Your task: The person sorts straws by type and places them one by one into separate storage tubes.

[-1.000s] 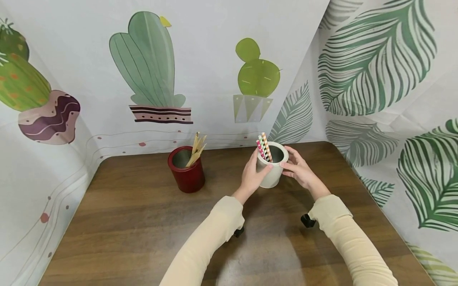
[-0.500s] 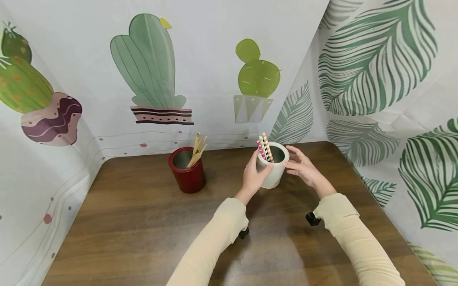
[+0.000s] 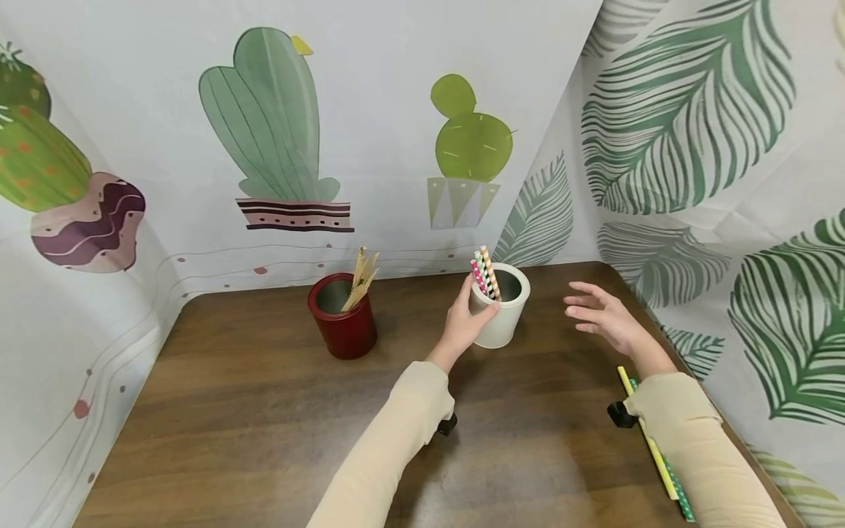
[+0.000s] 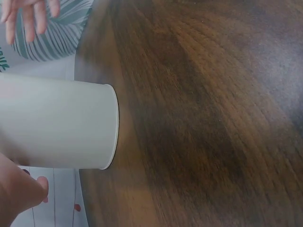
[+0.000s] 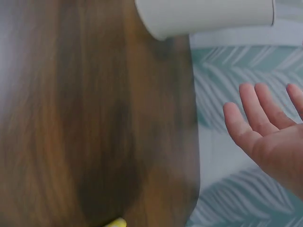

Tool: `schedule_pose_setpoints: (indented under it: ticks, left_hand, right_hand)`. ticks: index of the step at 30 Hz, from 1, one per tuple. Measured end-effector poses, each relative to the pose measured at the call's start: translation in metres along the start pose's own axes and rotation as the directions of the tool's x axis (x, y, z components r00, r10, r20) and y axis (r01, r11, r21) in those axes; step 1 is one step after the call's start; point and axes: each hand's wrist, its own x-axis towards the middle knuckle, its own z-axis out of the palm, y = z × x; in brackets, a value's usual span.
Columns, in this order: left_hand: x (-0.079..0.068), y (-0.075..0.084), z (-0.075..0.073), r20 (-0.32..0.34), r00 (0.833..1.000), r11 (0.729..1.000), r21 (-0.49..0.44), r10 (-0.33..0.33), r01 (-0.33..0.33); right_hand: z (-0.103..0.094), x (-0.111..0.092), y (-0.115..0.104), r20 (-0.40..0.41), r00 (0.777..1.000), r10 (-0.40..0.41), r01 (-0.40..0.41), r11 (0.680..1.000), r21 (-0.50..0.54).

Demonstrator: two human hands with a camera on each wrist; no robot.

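Note:
A white can (image 3: 496,326) stands upright on the table, with several striped paper straws (image 3: 487,274) leaning at its left inside. My left hand (image 3: 461,320) holds this can by its left side, thumb on the front near the rim and fingers partly hidden behind. To the right, apart from the can, my right hand (image 3: 604,315) hovers with loosely spread fingers and nothing in it. In the right wrist view the right hand (image 5: 274,127) shows its spread fingers, away from the white can (image 5: 208,14). A yellow straw (image 3: 650,440) and a green dotted straw (image 3: 678,488) lie by the right forearm.
A red can (image 3: 345,330) with thin tan sticks (image 3: 360,282) stands to the left on the brown wooden table (image 3: 264,425). A printed cloth (image 3: 389,147) with cactus and leaf patterns hangs behind and beside the table. Black wrist mounts show under both sleeves.
My right hand has left the white can's right side and moved right, toward the table's right edge. My left hand stays on the can. The yellow and green straws have come into sight.

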Motion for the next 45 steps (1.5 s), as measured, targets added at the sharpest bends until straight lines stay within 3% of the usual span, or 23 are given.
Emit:
schedule_pose_setpoints:
  ticks: [5, 9, 20, 25, 30, 39, 45]
  left_hand:
    - [0.000, 0.000, 0.000, -0.003, 1.000, 1.000, -0.015, 0.003, -0.004]
    - [0.001, -0.001, 0.001, -0.005, 1.000, 1.000, -0.027, 0.012, -0.012]
    - [0.001, 0.000, 0.000, -0.008, 1.000, 0.999, -0.031, 0.009, -0.010]
    - [0.001, 0.000, 0.000, -0.010, 1.000, 0.999, -0.030, 0.011, -0.011]
    - [0.001, 0.000, 0.000, -0.007, 1.000, 0.999, -0.039, 0.000, 0.000]
    - [0.000, 0.000, 0.000, -0.006, 1.000, 0.999, -0.039, -0.018, 0.017]
    - [0.000, 0.000, 0.000, -0.006, 1.000, 0.999, -0.047, -0.004, 0.004]
  right_hand:
    - [-0.014, -0.013, 0.014, 0.018, 0.997, 0.072, -0.069, 0.989, -0.135]
    - [-0.023, -0.023, 0.026, 0.036, 0.991, 0.126, -0.117, 0.976, -0.185]
    - [-0.047, -0.051, 0.054, 0.021, 0.974, 0.226, -0.216, 0.950, -0.227]
    - [-0.057, -0.062, 0.068, 0.023, 0.966, 0.258, -0.249, 0.950, -0.191]
    - [-0.059, -0.071, 0.078, 0.001, 0.957, 0.291, -0.286, 0.941, -0.181]
    - [-0.062, -0.087, 0.098, -0.085, 0.927, 0.364, -0.374, 0.893, -0.250]
    - [-0.059, -0.090, 0.102, -0.105, 0.929, 0.356, -0.371, 0.874, -0.316]
